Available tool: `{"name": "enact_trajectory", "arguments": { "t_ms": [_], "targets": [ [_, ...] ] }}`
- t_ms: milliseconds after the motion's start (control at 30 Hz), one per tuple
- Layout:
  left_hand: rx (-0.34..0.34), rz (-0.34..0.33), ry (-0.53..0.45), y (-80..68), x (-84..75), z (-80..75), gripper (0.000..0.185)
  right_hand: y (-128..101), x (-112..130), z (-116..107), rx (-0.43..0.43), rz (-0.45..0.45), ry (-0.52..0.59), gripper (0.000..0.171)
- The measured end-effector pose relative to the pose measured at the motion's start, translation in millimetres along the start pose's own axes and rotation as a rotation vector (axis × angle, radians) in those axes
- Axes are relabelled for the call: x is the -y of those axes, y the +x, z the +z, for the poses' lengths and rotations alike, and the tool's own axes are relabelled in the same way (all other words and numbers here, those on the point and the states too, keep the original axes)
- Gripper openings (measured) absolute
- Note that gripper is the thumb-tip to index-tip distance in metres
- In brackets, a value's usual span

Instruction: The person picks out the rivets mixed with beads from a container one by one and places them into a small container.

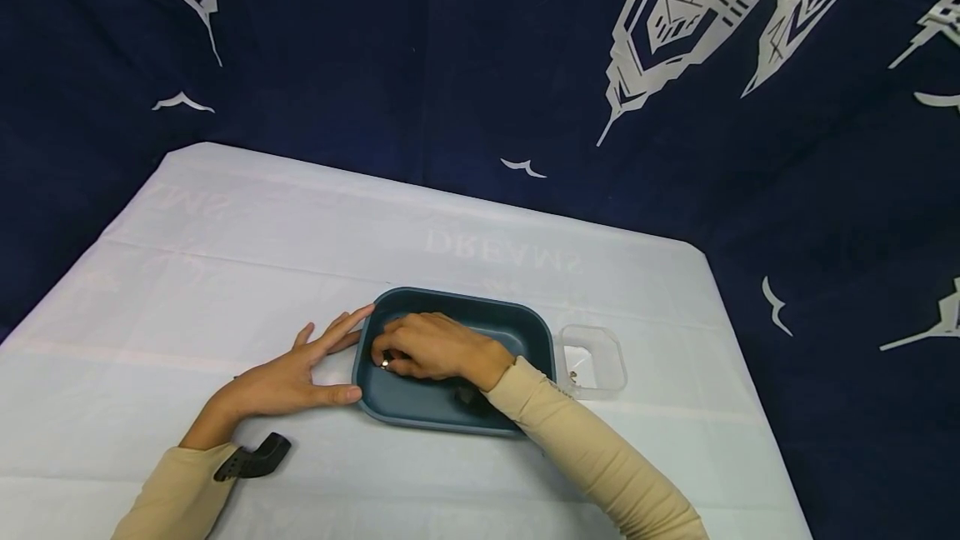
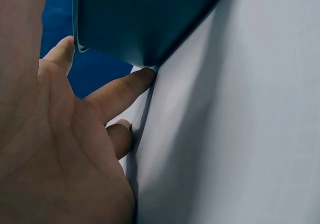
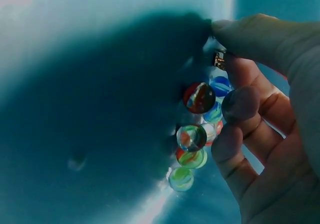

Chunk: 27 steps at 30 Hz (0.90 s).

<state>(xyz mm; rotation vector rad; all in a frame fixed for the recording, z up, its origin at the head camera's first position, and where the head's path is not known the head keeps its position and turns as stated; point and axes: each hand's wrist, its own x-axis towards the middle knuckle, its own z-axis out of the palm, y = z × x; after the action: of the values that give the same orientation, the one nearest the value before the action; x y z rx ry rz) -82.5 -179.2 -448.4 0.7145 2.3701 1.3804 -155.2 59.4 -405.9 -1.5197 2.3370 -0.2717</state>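
A dark teal tray (image 1: 450, 421) stands on the table. My left hand (image 1: 281, 382) is spread at its left end, thumb at the front corner and a fingertip at the far corner; the left wrist view has the fingers straight against the outer wall (image 2: 145, 39). Inside the tray, my right hand (image 1: 431, 346) reaches to the left end with bent fingers. Between thumb and index finger it pinches a small shiny metal piece (image 3: 220, 60). Several glass marbles lie by the fingertips, among them a red one (image 3: 199, 97) and a green one (image 3: 181, 179); the right hand hides them in the head view.
Just right of the tray stands a clear plastic box (image 1: 611, 361) with a few tiny gold-coloured bits (image 1: 573, 375) in it. A white cloth (image 1: 300, 232) covers the table. Behind hangs a dark blue curtain (image 1: 360, 65) with white prints.
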Motion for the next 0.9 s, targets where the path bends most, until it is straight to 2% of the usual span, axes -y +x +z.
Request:
{"name": "enact_trajectory", "arguments": {
  "t_ms": [600, 900],
  "targets": [
    [0.001, -0.008, 0.004, 0.2, -0.3, 0.9, 0.099, -13, -2, -16, -0.053, 0.030, 0.003, 0.013],
    [0.000, -0.014, 0.009, 0.4, -0.7, 1.1, 0.099, -28, -3, -25, -0.085, 0.055, -0.006, 0.014]
  ]
}}
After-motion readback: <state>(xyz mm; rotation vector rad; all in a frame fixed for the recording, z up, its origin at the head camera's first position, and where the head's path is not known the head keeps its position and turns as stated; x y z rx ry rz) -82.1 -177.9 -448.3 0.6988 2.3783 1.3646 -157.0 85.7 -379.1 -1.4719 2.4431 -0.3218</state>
